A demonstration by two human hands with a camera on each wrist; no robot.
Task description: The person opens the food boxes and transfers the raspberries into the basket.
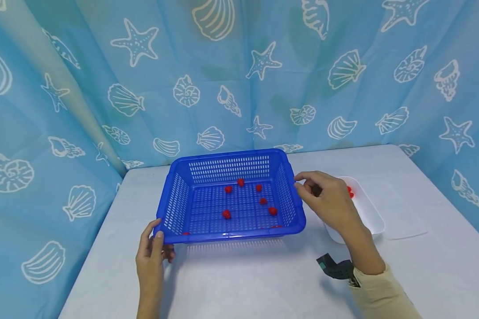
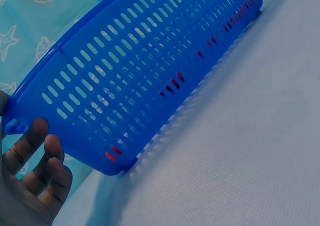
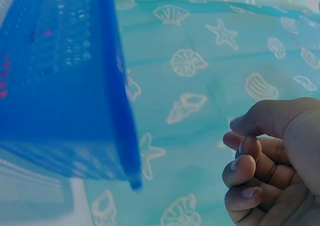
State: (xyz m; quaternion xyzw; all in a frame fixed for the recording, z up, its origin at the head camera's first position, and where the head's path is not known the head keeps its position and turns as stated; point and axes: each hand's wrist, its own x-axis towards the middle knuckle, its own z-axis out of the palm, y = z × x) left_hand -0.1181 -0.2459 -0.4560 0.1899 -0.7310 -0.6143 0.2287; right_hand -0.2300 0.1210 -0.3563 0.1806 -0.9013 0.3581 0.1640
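A blue plastic basket with slotted walls stands low over the white table. Several small red raspberry-like pieces lie scattered on its floor, and some show red through the slots in the left wrist view. My left hand grips the basket's near left corner, thumb on top of the rim and fingers below. Beside the right rim is my right hand, its fingers loosely bent. The right wrist view shows that hand apart from the basket, with nothing visible between thumb and fingers.
A white tray with a few red pieces stands right of the basket, partly behind my right hand. Blue curtains with seashell prints hang behind and left of the table. A dark strap sits at my right wrist.
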